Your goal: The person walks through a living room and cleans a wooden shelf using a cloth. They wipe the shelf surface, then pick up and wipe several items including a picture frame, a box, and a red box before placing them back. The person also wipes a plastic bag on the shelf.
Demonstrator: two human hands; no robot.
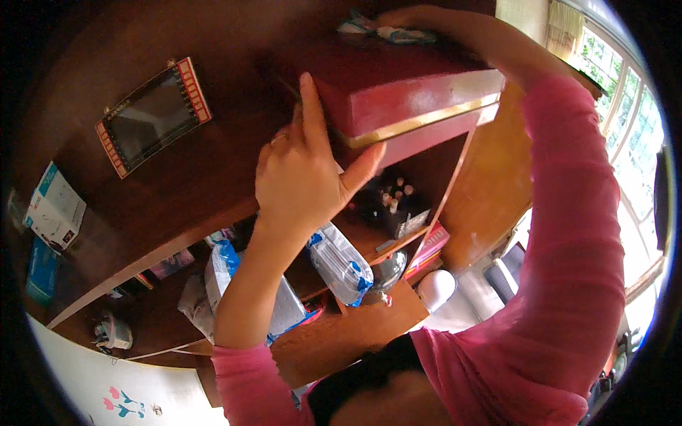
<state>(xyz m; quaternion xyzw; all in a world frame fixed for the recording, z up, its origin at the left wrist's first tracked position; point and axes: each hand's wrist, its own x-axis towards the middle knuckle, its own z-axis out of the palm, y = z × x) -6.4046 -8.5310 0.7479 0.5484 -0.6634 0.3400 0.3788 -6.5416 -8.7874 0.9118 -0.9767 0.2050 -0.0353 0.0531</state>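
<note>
A large dark red box [415, 104] with a gold-coloured band lies at the upper centre on a dark wooden surface. My left hand [301, 175] is at its near left corner, the index finger along the side and the thumb against the front edge. Over the box's far side reaches my right arm. My right hand [399, 17], dim and partly hidden, is closed on a crumpled pale cloth [405, 35] with blue-green parts, at the top of the view. Whether the cloth touches the box cannot be told.
A film-strip-patterned frame [154, 120] is on the dark wood to the left, with a white-and-blue carton [56, 207] beyond it. Shelves below hold plastic-wrapped packs [341, 261], small bottles [397, 194] and a dark round object [389, 271]. Barred windows [628, 106] stand at right.
</note>
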